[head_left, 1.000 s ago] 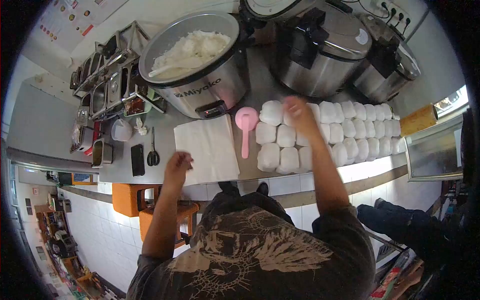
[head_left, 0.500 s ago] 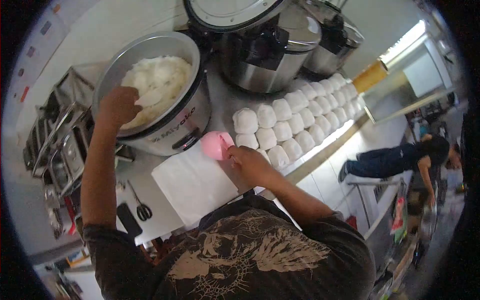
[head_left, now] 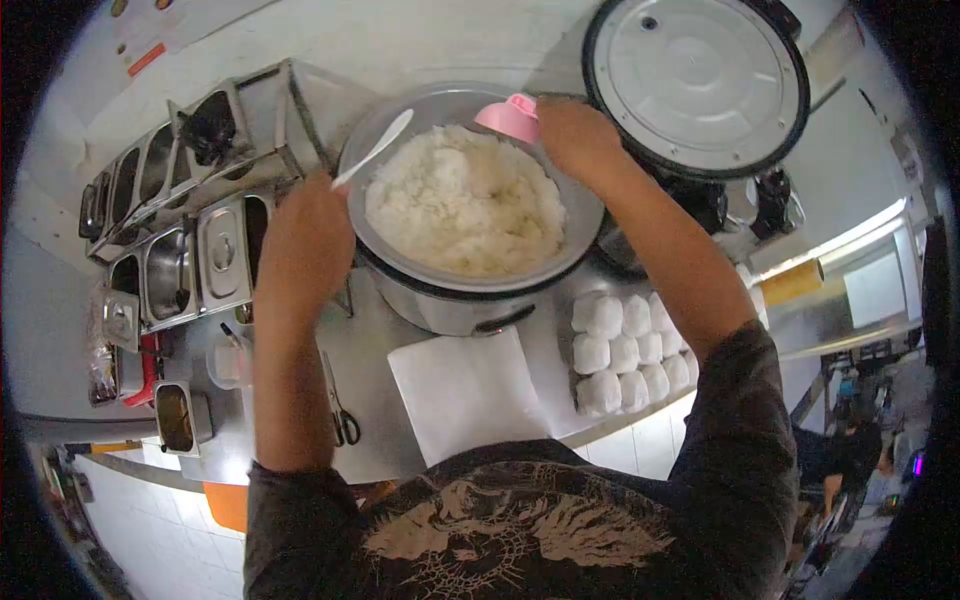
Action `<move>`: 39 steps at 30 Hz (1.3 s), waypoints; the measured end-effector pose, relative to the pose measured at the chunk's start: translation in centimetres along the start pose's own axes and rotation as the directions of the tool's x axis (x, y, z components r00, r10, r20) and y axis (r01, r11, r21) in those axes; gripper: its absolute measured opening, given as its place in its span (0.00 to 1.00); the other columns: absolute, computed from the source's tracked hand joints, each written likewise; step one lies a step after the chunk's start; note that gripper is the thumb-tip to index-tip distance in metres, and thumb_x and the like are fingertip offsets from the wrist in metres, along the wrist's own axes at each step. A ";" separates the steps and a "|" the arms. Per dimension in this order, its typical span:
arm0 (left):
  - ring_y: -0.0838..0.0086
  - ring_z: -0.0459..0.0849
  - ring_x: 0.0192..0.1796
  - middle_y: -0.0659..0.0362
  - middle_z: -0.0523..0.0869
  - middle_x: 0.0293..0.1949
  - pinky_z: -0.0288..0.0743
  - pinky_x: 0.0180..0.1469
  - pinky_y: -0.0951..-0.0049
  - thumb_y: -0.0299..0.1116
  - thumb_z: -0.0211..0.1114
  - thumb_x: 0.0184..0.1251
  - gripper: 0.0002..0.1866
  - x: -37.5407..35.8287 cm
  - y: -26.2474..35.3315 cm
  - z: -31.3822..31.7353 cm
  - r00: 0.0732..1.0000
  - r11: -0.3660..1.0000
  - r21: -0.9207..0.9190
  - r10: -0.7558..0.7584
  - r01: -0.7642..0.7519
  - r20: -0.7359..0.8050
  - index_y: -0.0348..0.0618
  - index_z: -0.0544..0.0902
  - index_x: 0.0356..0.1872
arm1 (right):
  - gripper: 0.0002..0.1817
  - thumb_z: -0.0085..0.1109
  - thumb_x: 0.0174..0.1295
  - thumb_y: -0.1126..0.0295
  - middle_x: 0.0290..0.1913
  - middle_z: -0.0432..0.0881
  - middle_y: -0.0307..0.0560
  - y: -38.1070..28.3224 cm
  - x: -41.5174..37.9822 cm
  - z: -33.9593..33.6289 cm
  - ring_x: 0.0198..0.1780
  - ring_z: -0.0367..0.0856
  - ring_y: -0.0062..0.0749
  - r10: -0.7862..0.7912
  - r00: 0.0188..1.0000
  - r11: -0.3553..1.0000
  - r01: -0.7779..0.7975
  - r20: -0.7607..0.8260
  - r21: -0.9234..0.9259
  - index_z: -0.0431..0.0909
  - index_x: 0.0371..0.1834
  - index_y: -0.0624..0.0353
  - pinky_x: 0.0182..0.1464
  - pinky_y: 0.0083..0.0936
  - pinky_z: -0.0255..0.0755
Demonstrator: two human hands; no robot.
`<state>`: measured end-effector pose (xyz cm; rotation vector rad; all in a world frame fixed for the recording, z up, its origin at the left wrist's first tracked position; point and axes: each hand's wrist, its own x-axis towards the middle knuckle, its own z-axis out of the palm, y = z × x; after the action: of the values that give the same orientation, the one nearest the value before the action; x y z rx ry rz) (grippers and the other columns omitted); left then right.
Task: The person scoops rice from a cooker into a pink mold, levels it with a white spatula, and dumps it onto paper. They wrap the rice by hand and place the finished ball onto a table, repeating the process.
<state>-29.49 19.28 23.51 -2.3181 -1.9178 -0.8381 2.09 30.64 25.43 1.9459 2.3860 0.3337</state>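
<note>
Cooked white rice (head_left: pixel 465 205) fills the open rice cooker (head_left: pixel 425 305) in front of me. At its left rim, my left hand (head_left: pixel 308 240) is closed around the handle of a white rice paddle (head_left: pixel 383 145), whose blade points up over the pot. My right hand (head_left: pixel 578 140) grips a pink cup (head_left: pixel 508 120) by its handle at the far right rim; the cup is tilted and its inside is hidden. A stack of white paper sheets (head_left: pixel 465 390) lies between my body and the cooker.
Rows of white wrapped bundles (head_left: pixel 604 318) sit on the right. Behind them rises another cooker's open lid (head_left: pixel 700 80). Metal pans (head_left: pixel 225 255), a clear plastic tub (head_left: pixel 228 362) and scissors (head_left: pixel 344 425) are on the left. Another person (head_left: pixel 845 460) is far right.
My view has turned toward the cooker. The pink cup has moved from beside the paper up to the pot's far right rim. My left hand has shifted from over the rice to the left rim.
</note>
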 end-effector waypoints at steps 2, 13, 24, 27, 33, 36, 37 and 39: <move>0.37 0.82 0.43 0.37 0.83 0.36 0.74 0.46 0.43 0.36 0.52 0.78 0.13 -2.7 0.4 -0.8 0.975 0.967 -0.128 -0.216 0.220 0.045 0.33 0.75 0.39 | 0.14 0.50 0.68 0.69 0.43 0.87 0.60 -1.4 2.8 2.7 0.46 0.88 0.55 -0.096 0.993 0.994 0.098 0.064 -0.041 0.82 0.48 0.65 0.46 0.49 0.82; 0.38 0.78 0.46 0.35 0.79 0.40 0.69 0.49 0.45 0.36 0.50 0.81 0.14 -8.2 1.5 4.8 0.919 0.695 -0.613 -0.364 0.375 0.150 0.31 0.73 0.47 | 0.18 0.48 0.70 0.71 0.42 0.86 0.62 -8.2 1.3 1.2 0.45 0.88 0.56 -0.289 0.931 0.954 0.301 0.222 -0.021 0.77 0.59 0.65 0.46 0.50 0.81; 0.37 0.80 0.40 0.36 0.80 0.36 0.70 0.44 0.44 0.38 0.48 0.82 0.16 -8.1 2.7 4.7 0.949 0.765 -0.581 -0.314 0.279 0.042 0.31 0.72 0.45 | 0.17 0.52 0.75 0.61 0.37 0.84 0.65 -4.6 -4.8 0.9 0.37 0.85 0.59 -0.595 0.684 0.786 0.386 0.422 0.483 0.82 0.45 0.65 0.38 0.45 0.77; 0.37 0.80 0.39 0.36 0.80 0.36 0.71 0.45 0.46 0.40 0.46 0.83 0.17 -8.0 1.9 4.3 0.928 0.629 -0.695 -0.336 0.348 0.161 0.32 0.72 0.45 | 0.18 0.52 0.74 0.60 0.39 0.85 0.65 -4.7 -5.1 -3.3 0.37 0.84 0.60 -0.256 0.536 0.869 -0.238 0.805 0.434 0.82 0.42 0.66 0.42 0.44 0.77; 0.43 0.81 0.38 0.39 0.79 0.33 0.73 0.46 0.49 0.43 0.45 0.83 0.18 -9.0 1.7 4.2 0.924 0.598 -0.711 -0.314 0.370 0.217 0.36 0.72 0.43 | 0.18 0.51 0.73 0.58 0.41 0.86 0.61 -3.0 -2.7 0.7 0.44 0.86 0.58 -0.257 0.932 0.937 0.175 0.257 0.301 0.80 0.48 0.64 0.44 0.46 0.78; 0.43 0.83 0.42 0.38 0.82 0.36 0.74 0.51 0.51 0.43 0.45 0.84 0.21 -9.9 1.7 5.2 0.944 0.616 -0.724 -0.289 0.309 0.157 0.31 0.73 0.51 | 0.21 0.53 0.72 0.58 0.43 0.86 0.62 -3.5 -2.8 1.4 0.47 0.86 0.59 -0.176 0.983 0.978 0.169 0.050 0.121 0.77 0.56 0.65 0.46 0.49 0.78; 0.42 0.83 0.44 0.37 0.82 0.38 0.74 0.52 0.52 0.43 0.45 0.84 0.22 -10.2 1.7 5.5 0.944 0.601 -0.739 -0.291 0.306 0.155 0.29 0.72 0.56 | 0.20 0.53 0.71 0.59 0.42 0.86 0.63 -3.7 -2.7 2.0 0.46 0.86 0.58 -0.209 0.969 0.975 0.198 0.129 0.097 0.78 0.53 0.66 0.45 0.48 0.79; 0.41 0.83 0.47 0.35 0.83 0.42 0.74 0.55 0.53 0.43 0.45 0.84 0.26 -10.8 1.9 6.1 0.943 0.567 -0.766 -0.293 0.304 0.157 0.25 0.68 0.64 | 0.18 0.54 0.68 0.61 0.41 0.86 0.64 -4.3 -3.2 2.8 0.45 0.87 0.57 -0.274 0.929 0.962 0.260 0.250 0.087 0.81 0.48 0.67 0.45 0.46 0.81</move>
<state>-26.50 11.14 14.42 -2.3299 -2.3018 -2.0883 -0.91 27.08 21.51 1.5384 2.4576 0.0005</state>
